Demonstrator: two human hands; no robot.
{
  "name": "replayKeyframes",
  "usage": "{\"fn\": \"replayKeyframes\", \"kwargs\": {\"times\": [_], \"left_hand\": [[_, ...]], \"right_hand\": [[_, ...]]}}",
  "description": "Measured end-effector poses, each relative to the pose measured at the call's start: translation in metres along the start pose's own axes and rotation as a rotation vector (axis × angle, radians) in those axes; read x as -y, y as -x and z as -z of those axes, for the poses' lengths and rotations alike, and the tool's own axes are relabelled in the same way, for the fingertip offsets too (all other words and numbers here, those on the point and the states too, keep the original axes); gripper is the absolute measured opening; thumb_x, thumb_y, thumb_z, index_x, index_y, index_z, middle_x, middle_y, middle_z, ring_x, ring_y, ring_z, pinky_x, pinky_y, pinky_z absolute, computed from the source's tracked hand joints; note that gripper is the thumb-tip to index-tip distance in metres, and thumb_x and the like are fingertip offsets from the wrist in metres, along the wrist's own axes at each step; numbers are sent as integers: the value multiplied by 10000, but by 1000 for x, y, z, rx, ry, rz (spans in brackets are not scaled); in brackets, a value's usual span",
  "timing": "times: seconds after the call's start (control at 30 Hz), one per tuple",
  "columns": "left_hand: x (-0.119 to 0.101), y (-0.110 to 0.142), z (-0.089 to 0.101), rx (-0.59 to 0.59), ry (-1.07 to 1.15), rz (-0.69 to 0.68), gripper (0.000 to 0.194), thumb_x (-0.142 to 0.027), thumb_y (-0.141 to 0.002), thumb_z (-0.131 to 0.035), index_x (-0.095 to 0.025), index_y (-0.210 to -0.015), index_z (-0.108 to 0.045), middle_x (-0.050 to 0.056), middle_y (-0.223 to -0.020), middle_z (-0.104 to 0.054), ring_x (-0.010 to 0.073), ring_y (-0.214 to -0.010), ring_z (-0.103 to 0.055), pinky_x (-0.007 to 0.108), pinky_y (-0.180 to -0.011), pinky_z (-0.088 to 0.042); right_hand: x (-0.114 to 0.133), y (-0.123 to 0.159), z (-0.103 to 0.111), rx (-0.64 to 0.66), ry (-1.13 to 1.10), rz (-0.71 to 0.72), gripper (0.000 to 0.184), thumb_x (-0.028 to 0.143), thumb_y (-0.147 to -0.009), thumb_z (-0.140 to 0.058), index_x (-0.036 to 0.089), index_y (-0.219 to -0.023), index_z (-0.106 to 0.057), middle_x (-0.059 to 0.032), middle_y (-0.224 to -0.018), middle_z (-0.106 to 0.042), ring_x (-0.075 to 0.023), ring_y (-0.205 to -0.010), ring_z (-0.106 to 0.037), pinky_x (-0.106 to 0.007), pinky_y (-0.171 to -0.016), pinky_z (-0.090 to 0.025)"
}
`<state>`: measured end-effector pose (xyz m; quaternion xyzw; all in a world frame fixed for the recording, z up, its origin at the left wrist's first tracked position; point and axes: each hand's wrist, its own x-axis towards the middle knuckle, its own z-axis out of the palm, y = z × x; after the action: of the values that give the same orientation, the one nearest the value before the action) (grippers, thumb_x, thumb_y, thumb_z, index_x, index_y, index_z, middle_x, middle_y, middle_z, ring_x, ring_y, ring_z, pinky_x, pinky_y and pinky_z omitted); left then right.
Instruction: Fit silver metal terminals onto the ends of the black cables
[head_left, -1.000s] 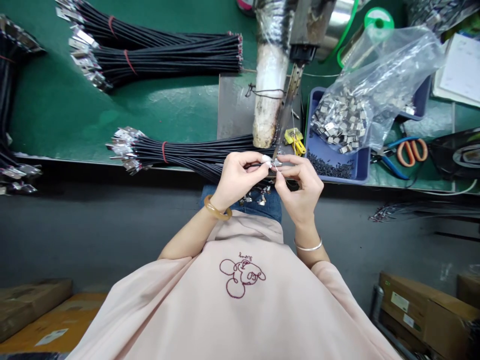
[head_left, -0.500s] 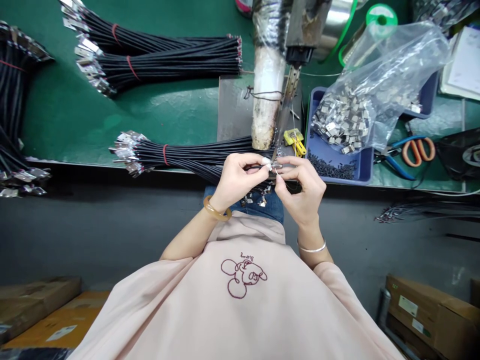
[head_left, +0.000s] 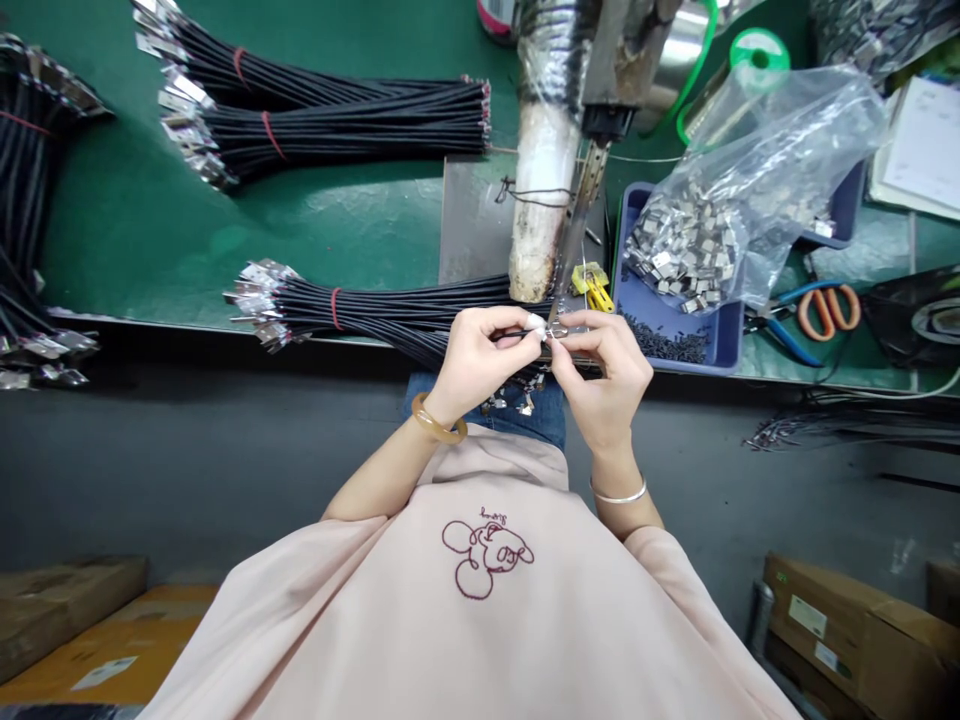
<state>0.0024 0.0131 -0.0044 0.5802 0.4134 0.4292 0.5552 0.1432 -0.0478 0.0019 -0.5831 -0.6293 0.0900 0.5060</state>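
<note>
My left hand [head_left: 486,362] is closed in a pinch at the table's front edge, with white coverings on its fingertips. Facing it, almost touching, my right hand [head_left: 609,375] pinches too. What lies between the fingertips is small and mostly hidden; a bit of shiny metal shows there. Just above the fingertips, the narrow metal tip of a soldering iron [head_left: 576,225] points down beside a white, scorched tube [head_left: 534,240]. A bundle of black cables [head_left: 390,305] with metal connectors runs under my left hand. More connectors [head_left: 525,402] hang over the edge by my lap.
Tied black cable bundles [head_left: 360,120] lie at the back left and far left. On the right, a blue tray [head_left: 726,350] holds small black pieces and a plastic bag [head_left: 795,130] of metal connectors. Beside it are orange-handled scissors [head_left: 829,308] and a yellow clip-like piece [head_left: 594,290].
The fingertips of my two hands have come slightly closer together, still pinching. The whole view has shifted a little.
</note>
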Motion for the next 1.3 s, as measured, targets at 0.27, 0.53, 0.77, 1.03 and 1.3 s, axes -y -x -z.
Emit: {"fn": "replayKeyframes", "kwargs": {"times": [0.27,0.53,0.77,1.03,1.3], "left_hand": [[-2,-2,1,46,27,-10,80,-199,-707,-695,-142,-657,-720,-21,-566,-547,50,-490,-333,200,-457,-250],[-1,0,2,105,-11,9,115,-197,-741,-671,-139,-644,-690,-17,-577,-520,62,-513,-348,214,-483,-256],[0,1,5,147,-18,-5,114,-196,-776,-669,-131,-698,-721,-25,-582,-547,56,-520,-381,197,-492,-298],[0,5,22,231,28,-72,98,-111,-746,-654,-122,-825,-711,18,-749,-680,88,-658,-590,183,-635,-484],[2,9,28,344,-36,-77,165,-83,-764,-623,-127,-909,-686,13,-756,-675,83,-648,-574,180,-581,-437]], "right_hand": [[3,-2,3,13,24,32,137,122,-850,-689,224,-778,-632,-30,-952,-736,-185,-916,-722,-365,-810,-621],[-1,2,4,31,22,41,136,109,-850,-681,220,-790,-629,-32,-950,-734,-178,-912,-716,-352,-799,-622],[-3,4,6,39,70,85,107,130,-883,-672,225,-844,-644,-32,-969,-746,-172,-924,-729,-331,-782,-628],[-3,13,7,89,-112,-146,106,218,-917,-670,225,-854,-586,3,-899,-744,-116,-759,-746,-224,-656,-600],[2,11,17,129,-113,-338,131,339,-975,-588,237,-896,-571,81,-638,-572,-49,-464,-525,-181,-480,-419]]}}
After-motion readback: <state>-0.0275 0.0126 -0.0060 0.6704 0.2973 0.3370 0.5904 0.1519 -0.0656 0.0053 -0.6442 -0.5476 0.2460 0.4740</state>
